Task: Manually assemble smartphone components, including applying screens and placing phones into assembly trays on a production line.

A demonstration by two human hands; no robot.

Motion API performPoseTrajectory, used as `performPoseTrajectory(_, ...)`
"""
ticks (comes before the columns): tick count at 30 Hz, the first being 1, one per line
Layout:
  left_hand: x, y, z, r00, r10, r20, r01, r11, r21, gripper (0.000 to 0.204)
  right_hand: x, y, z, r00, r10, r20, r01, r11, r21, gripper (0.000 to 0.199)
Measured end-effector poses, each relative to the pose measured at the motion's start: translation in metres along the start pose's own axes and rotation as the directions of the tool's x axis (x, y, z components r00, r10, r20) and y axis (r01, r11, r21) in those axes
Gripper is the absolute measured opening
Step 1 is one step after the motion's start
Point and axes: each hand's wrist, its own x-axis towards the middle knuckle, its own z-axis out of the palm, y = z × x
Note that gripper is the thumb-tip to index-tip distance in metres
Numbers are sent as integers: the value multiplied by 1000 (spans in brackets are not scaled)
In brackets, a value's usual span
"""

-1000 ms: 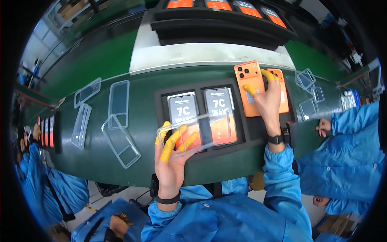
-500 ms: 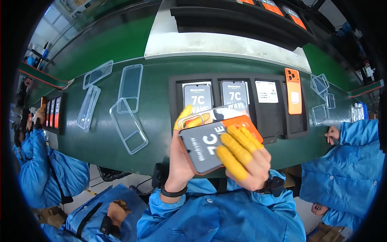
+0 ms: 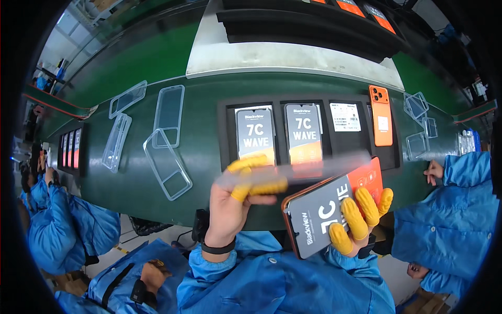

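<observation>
Right hand (image 3: 361, 220) grasps an orange-edged smartphone with grey screen label (image 3: 327, 209), just below the black slotted tray (image 3: 227, 131). Left hand (image 3: 232, 209) pinches a clear flexible phone case (image 3: 308, 167), overlapping the tray's lower edge.

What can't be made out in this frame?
- Head view: the clear plastic phone case in the left hand is motion-blurred; its outline is unclear.
- The orange-backed phone in the right hand: yellow-capped fingers cover part of its screen.
- Far black tray: cut off by the top edge.
</observation>
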Motion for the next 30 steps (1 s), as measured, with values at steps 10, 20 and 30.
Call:
performPoseTrajectory(10,-4,1,11,975,160,156,-223,694,684,39,17,2,-6,932,-73,355,73,997,13,38)
performPoseTrajectory(20,0,-11,35,987,159,28,-159,987,-3,57,7,-23,2,963,-21,268,-18,990,141,36)
performPoseTrajectory(30,-10,-3,29,988,154,-4,-148,960,238,61,6,-6,14,929,33,367,-67,994,82,47)
